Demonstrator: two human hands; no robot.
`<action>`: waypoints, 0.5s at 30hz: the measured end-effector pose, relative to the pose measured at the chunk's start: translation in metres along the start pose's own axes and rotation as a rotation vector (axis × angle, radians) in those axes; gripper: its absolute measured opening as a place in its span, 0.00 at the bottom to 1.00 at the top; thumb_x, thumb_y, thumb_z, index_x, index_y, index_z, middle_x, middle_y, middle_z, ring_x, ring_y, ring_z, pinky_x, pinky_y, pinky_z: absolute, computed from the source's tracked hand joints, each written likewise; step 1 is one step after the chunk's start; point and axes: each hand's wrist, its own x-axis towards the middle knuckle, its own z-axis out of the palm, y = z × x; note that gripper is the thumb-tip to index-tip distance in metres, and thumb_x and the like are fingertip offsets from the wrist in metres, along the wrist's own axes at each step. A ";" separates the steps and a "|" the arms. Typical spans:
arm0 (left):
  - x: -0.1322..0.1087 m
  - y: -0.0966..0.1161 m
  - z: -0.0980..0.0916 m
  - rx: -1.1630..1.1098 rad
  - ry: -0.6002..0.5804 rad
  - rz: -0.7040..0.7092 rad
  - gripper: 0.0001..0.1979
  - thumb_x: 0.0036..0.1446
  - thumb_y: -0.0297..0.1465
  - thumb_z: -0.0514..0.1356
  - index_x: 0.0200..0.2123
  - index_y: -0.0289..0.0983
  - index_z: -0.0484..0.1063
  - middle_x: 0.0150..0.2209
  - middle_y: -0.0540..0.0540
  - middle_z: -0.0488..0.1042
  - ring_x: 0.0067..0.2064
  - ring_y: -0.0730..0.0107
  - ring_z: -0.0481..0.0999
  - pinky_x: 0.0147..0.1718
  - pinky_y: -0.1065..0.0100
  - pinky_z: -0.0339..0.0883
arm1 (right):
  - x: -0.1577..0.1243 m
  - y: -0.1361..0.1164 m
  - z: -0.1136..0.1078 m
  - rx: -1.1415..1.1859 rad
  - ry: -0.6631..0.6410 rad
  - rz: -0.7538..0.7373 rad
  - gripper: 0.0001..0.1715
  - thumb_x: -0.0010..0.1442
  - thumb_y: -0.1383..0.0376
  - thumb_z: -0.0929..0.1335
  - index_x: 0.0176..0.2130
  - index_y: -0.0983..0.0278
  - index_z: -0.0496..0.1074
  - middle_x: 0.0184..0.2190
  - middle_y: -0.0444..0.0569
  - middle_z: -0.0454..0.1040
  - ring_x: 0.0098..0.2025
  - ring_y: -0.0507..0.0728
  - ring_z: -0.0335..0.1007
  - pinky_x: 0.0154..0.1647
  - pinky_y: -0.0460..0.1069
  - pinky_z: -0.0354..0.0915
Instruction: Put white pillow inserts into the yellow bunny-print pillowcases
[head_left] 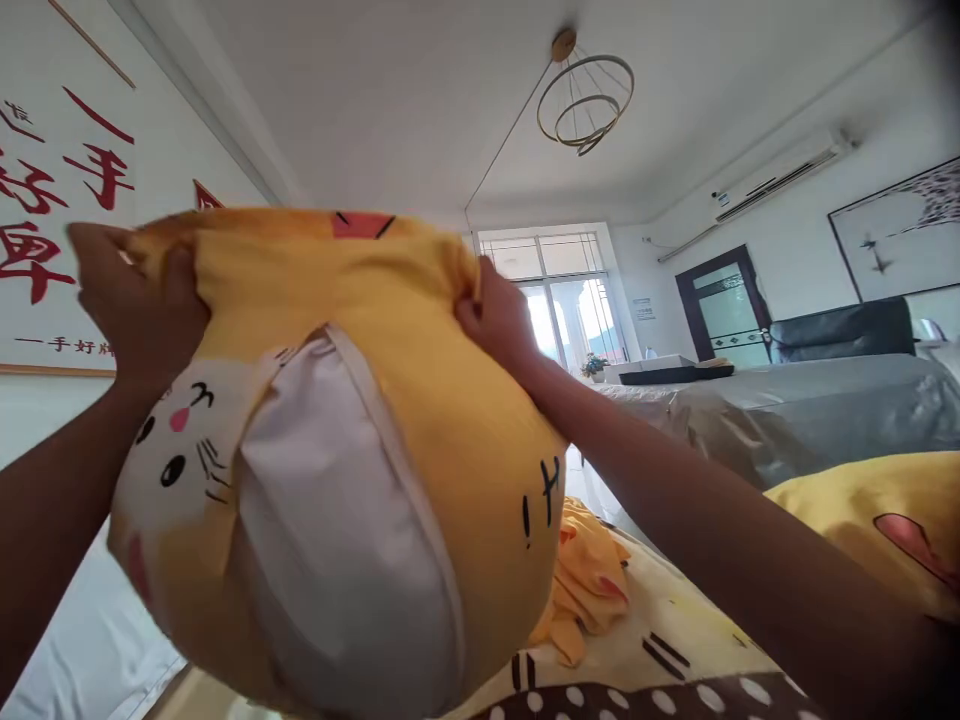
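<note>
Left hand [139, 305] and right hand [499, 320] grip a yellow pillowcase [435, 400] around a white pillow [337, 540].

Head-worn view, tilted up across the room, very near the raised pillow [360, 470].

A ring ceiling lamp [586, 100], an air conditioner [780, 172], perhaps a covered sofa [810, 405] beyond.

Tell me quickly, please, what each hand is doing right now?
Left hand: closed, gripping the top edge of the yellow cat-print pillowcase with the white pillow showing inside.
Right hand: closed, gripping the same pillowcase's opposite edge.
</note>
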 end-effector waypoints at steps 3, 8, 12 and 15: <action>-0.017 -0.028 0.010 0.209 -0.431 0.037 0.17 0.58 0.40 0.49 0.38 0.34 0.68 0.34 0.45 0.68 0.44 0.54 0.70 0.49 0.56 0.60 | -0.028 0.006 0.028 0.026 -0.344 -0.053 0.13 0.57 0.71 0.59 0.43 0.63 0.63 0.34 0.51 0.71 0.28 0.56 0.62 0.27 0.49 0.54; -0.034 -0.061 0.016 0.089 -0.553 -0.157 0.13 0.55 0.41 0.52 0.34 0.38 0.69 0.33 0.48 0.68 0.38 0.63 0.66 0.38 0.64 0.57 | -0.032 0.023 0.042 0.179 -0.325 0.175 0.14 0.51 0.73 0.62 0.39 0.63 0.65 0.37 0.52 0.72 0.34 0.57 0.65 0.29 0.48 0.57; -0.037 -0.061 0.023 -0.164 -0.422 -0.273 0.08 0.52 0.34 0.54 0.34 0.37 0.69 0.34 0.50 0.69 0.39 0.68 0.67 0.36 0.69 0.57 | -0.036 0.026 0.037 0.476 -0.522 0.295 0.06 0.44 0.71 0.67 0.28 0.63 0.67 0.29 0.46 0.71 0.31 0.54 0.66 0.27 0.46 0.59; -0.044 -0.066 0.031 -0.227 -0.362 -0.269 0.10 0.52 0.32 0.52 0.37 0.38 0.68 0.37 0.50 0.69 0.40 0.70 0.68 0.37 0.71 0.59 | -0.048 0.024 0.037 0.528 -0.609 0.324 0.07 0.41 0.71 0.67 0.19 0.64 0.62 0.21 0.42 0.65 0.24 0.51 0.60 0.22 0.45 0.55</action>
